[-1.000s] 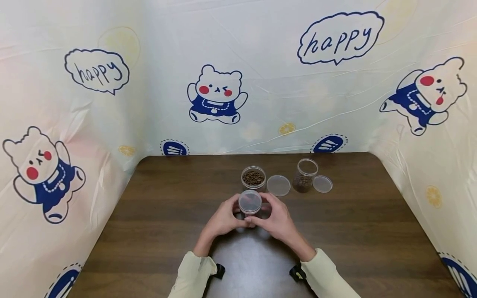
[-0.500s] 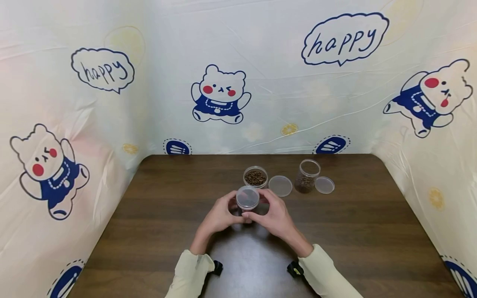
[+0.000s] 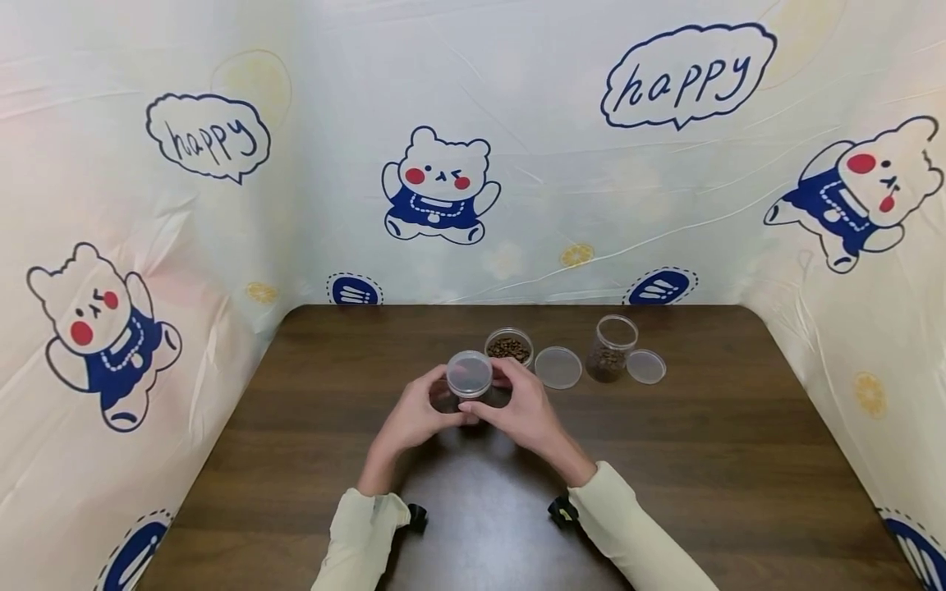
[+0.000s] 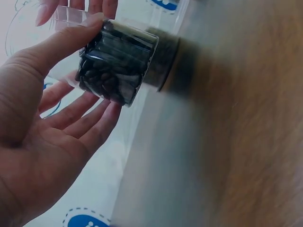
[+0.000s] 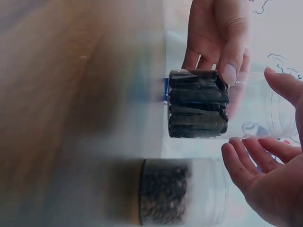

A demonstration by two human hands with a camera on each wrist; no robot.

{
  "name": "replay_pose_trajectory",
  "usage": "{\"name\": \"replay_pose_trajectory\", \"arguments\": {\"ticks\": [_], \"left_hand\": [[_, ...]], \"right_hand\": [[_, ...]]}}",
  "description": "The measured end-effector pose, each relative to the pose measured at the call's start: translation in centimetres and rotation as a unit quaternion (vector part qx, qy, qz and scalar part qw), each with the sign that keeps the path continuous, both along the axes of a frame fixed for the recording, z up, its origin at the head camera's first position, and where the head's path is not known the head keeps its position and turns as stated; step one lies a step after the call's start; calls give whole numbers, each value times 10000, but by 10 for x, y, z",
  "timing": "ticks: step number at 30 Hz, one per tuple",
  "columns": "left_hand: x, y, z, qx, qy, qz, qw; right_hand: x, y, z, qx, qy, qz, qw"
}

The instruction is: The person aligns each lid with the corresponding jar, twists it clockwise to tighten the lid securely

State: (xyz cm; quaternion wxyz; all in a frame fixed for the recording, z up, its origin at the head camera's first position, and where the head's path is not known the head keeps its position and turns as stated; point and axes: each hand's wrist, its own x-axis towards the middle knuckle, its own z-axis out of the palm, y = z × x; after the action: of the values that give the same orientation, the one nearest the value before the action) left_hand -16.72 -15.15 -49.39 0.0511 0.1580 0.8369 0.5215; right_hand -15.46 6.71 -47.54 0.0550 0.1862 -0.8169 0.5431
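Observation:
A clear lidded jar (image 3: 469, 373) stands upright between both hands, over the middle of the table. Long dark pieces fill its lower part in the left wrist view, and above them the clear wall (image 5: 253, 101) shows through. My left hand (image 3: 414, 412) grips the jar from the left, thumb across the front and fingers around behind. From the other side my right hand (image 3: 521, 408) holds it, its thumb on the near side. Just behind the right fingers is an uncovered jar (image 3: 510, 331) of brown beans, partly hidden by the held jar and hand.
Right of the bean jar lies a flat translucent lid (image 3: 558, 367). Further right stands a taller open jar (image 3: 612, 341) with dark brown contents, and a smaller lid (image 3: 646, 366) is beside it. A printed cloth (image 3: 325, 205) hangs behind the wooden table (image 3: 702, 460).
Both hands have carried the lidded jar to the left and away from me. It has shifted from in front of the bean jar to its left. The other jars and lids stay put.

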Motion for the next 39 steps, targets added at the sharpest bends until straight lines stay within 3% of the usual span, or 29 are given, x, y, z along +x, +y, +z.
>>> {"name": "replay_pose_trajectory", "arguments": {"ticks": [7,21,39], "left_hand": [[-11,-19,4,93,125,112,9998],[-32,-49,-1,206,146,341,9991],[-56,-97,-25,240,-207,709,9970]], "right_hand": [[-15,-22,5,-10,-19,50,10000],[-40,-56,3,337,150,41,9993],[-71,-107,-23,243,-33,177,9995]]}}
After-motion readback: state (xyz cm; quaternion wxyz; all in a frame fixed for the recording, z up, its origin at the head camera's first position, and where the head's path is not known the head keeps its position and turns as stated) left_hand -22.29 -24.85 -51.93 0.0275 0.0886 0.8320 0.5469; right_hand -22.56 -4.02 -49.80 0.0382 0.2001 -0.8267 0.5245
